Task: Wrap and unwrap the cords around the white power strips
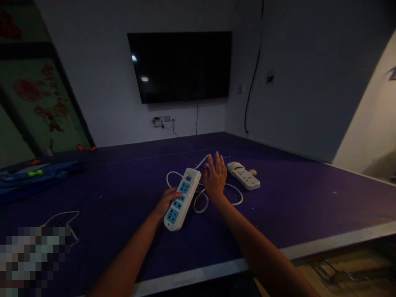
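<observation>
My left hand [168,202] grips a white power strip [183,200] with blue socket faces, its thumb lying over the sockets. The strip is tilted, its far end pointing up and to the right. From that end a white cord [202,204] runs out and lies in loose loops on the purple surface. My right hand [215,175] is raised beside the strip's far end, fingers stretched out and apart from it, over the cord. A second white power strip [247,179], with cord wound round one end, lies just right of my right hand.
The purple surface [123,243] has a pale front edge. Blue cloth [37,175] with a yellow-green item lies at left, near a thin white cable [69,214]. A television [185,66] hangs on the far wall above wall sockets [163,119]. A dark cable [254,74] dangles at right.
</observation>
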Available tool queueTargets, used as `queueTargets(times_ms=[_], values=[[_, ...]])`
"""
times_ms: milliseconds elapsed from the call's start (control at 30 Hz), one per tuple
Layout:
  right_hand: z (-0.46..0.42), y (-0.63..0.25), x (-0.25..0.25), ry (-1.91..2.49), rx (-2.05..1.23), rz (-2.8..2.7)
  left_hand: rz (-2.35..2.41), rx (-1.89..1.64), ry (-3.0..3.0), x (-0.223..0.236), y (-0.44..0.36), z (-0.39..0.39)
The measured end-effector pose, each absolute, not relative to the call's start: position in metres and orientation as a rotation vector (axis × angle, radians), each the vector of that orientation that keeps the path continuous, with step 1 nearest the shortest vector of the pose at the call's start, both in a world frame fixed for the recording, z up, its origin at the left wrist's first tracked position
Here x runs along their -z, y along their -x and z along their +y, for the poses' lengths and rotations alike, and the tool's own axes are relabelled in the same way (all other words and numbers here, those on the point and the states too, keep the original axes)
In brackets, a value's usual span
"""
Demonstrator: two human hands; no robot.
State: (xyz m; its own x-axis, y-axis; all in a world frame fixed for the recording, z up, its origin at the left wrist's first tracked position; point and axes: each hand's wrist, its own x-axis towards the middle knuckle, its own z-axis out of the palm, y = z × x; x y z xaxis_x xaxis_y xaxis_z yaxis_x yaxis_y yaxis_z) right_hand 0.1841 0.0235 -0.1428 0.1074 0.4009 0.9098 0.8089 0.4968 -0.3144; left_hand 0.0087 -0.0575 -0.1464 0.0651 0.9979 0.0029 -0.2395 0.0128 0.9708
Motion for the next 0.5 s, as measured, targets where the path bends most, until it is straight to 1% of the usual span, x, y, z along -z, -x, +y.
queueTargets(times_ms=[200,400,500], values=[[0.031,-0.189,0.146,1.042,0.348,-1.522,0.944,-1.215,-1.117,0.149,-0.011,-0.060],[0.030,-0.184,0.143,0.985,0.312,-1.572,0.976,-1.490,-0.961,0.143,-0.009,-0.062],[0.026,-0.178,0.142,0.961,0.271,-1.677,1.003,-1.535,-0.868,0.140,-0.007,-0.064]])
